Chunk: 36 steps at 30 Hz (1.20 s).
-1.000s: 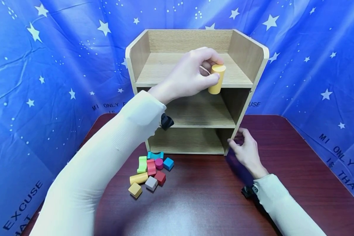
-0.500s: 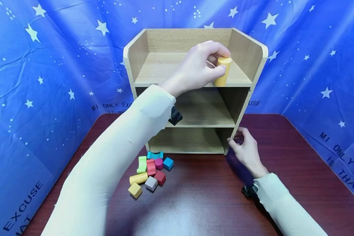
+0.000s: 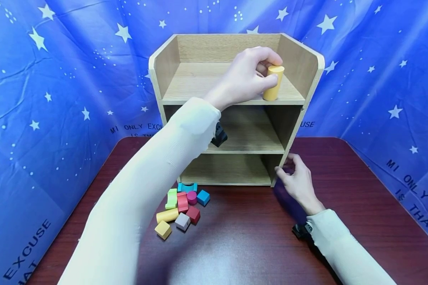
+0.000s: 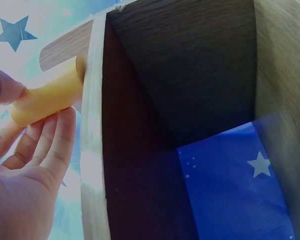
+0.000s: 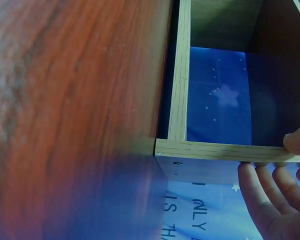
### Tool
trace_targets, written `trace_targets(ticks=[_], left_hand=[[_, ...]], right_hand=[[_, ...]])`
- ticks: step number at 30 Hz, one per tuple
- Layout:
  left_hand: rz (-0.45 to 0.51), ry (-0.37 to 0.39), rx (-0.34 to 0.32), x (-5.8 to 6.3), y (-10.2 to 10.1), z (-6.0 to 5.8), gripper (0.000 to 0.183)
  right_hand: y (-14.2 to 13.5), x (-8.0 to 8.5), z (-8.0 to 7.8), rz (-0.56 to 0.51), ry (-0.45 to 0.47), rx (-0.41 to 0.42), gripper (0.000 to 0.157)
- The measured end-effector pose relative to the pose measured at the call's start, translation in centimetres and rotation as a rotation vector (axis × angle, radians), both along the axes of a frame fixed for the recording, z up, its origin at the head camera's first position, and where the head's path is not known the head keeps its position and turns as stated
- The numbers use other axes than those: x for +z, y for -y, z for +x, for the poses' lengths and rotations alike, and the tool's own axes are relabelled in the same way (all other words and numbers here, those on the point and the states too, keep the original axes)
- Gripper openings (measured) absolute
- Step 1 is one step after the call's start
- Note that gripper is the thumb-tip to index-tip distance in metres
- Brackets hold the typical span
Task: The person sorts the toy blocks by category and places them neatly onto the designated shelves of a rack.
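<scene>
My left hand (image 3: 247, 75) pinches a yellow cylinder block (image 3: 272, 93) between thumb and fingers. In the head view the block is nearly upright, over the front right of the top board of a wooden shelf (image 3: 228, 47). The left wrist view has the cylinder (image 4: 50, 95) with one end close to the shelf's front edge (image 4: 94, 150); whether they touch I cannot tell. Low on the shelf's right side panel, my right hand (image 3: 299, 184) grips the front edge. Its thumb lies on the inner side and its fingers (image 5: 255, 187) on the outer side.
Loose blocks lie on the dark red table (image 3: 249, 237), front left of the shelf: a second yellow cylinder (image 3: 167, 215), a blue cube (image 3: 203, 197), a grey cube (image 3: 183, 221), a green notched block (image 3: 171, 199) and several others. A blue starry curtain (image 3: 75, 79) surrounds the table.
My left hand has moved right and farther back with the yellow cylinder, from in front of the shelf to over its top board's front edge. The right hand keeps its place.
</scene>
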<state>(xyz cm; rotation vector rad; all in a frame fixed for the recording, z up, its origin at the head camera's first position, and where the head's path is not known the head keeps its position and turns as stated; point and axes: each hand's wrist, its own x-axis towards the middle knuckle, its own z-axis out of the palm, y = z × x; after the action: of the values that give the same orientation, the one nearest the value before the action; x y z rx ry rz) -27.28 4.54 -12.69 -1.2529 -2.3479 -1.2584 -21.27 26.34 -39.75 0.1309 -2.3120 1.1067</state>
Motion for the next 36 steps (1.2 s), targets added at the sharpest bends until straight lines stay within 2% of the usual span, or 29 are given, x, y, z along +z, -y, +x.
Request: trace_targets(ticks=[11, 20, 36], left_hand=[[-0.029, -0.023, 0.034, 0.0, -0.6, -0.9, 0.032], [-0.031, 0.045, 0.045, 0.3, -1.1, -1.1, 0.030], [-0.024, 0.057, 0.042, 0.3, -1.3, -1.3, 0.031]], right_hand=[[0.1, 0.1, -0.1, -0.002, -0.007, 0.006, 0.038], [-0.1, 0.0, -0.1, -0.003, -0.005, -0.003, 0.037], [-0.1, 0.0, -0.1, -0.005, -0.003, -0.001, 0.038]])
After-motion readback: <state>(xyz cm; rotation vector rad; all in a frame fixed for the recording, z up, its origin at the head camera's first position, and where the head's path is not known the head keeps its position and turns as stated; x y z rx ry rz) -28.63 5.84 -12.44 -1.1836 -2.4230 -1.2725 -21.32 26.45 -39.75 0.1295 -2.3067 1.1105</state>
